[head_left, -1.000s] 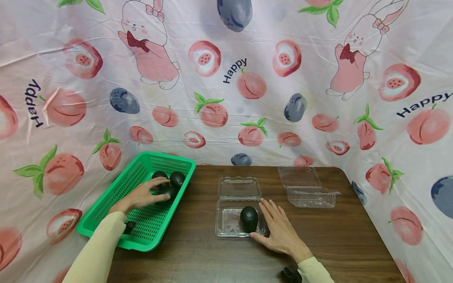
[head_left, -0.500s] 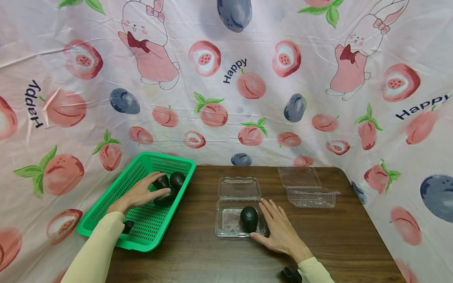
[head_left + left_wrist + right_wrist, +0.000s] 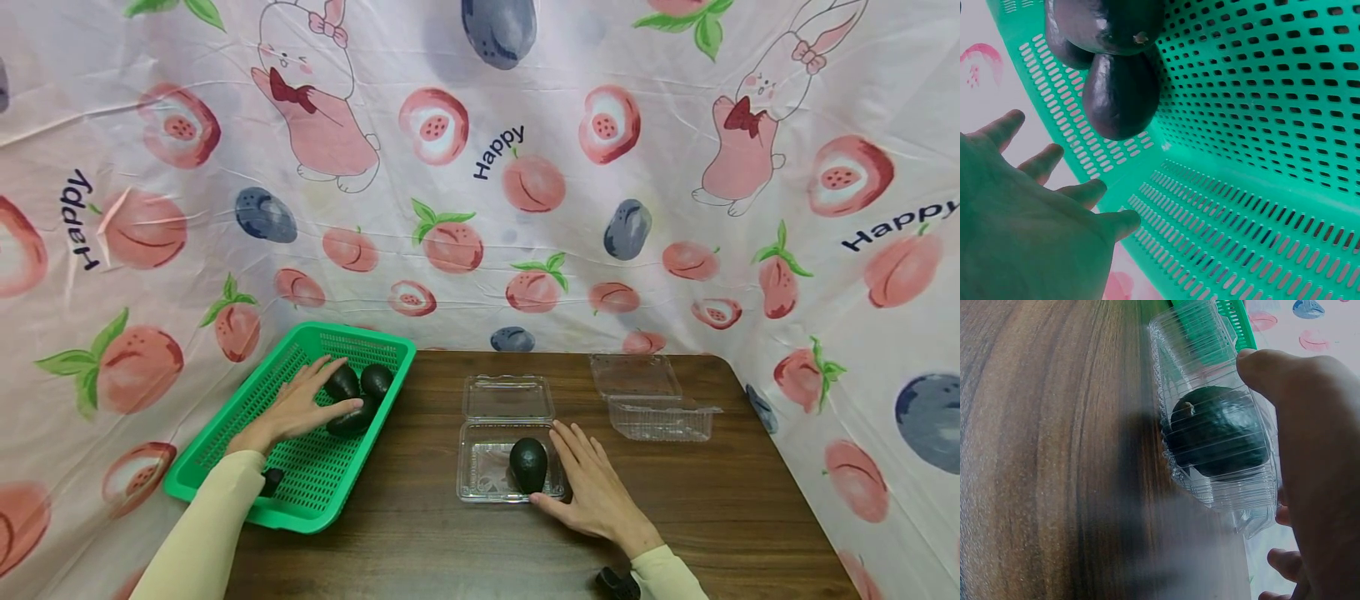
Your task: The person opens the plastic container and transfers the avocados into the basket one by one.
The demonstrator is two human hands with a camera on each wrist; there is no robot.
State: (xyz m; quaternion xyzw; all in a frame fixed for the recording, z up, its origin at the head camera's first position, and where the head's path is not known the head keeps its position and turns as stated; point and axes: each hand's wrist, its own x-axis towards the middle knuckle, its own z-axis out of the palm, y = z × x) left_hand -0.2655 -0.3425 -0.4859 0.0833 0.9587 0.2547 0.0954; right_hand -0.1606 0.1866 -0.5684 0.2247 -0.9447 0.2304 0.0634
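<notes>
My left hand (image 3: 294, 414) hovers inside the green basket (image 3: 360, 335) with fingers spread, beside three dark avocados at its right end. The thumb reaches toward the near avocado (image 3: 351, 421); behind lie another avocado (image 3: 342, 383) and a third avocado (image 3: 377, 381). In the left wrist view, the fingers (image 3: 1041, 164) are apart from the avocados (image 3: 1121, 97). My right hand (image 3: 596, 496) rests along the right side of a clear clamshell container (image 3: 472, 471), fingers extended and thumb at its front corner. One avocado (image 3: 528, 465) lies in that container's right half; its lid stands open behind.
Behind and to the right stands a second clear clamshell container (image 3: 660, 419) with its lid up. Brown wooden table (image 3: 420, 550) lies beneath everything. A patterned cloth (image 3: 480, 292) hangs around the back and sides.
My left hand has drawn slightly back to the left and its fingers have spread, exposing more of the avocados. The right hand and the container have stayed put.
</notes>
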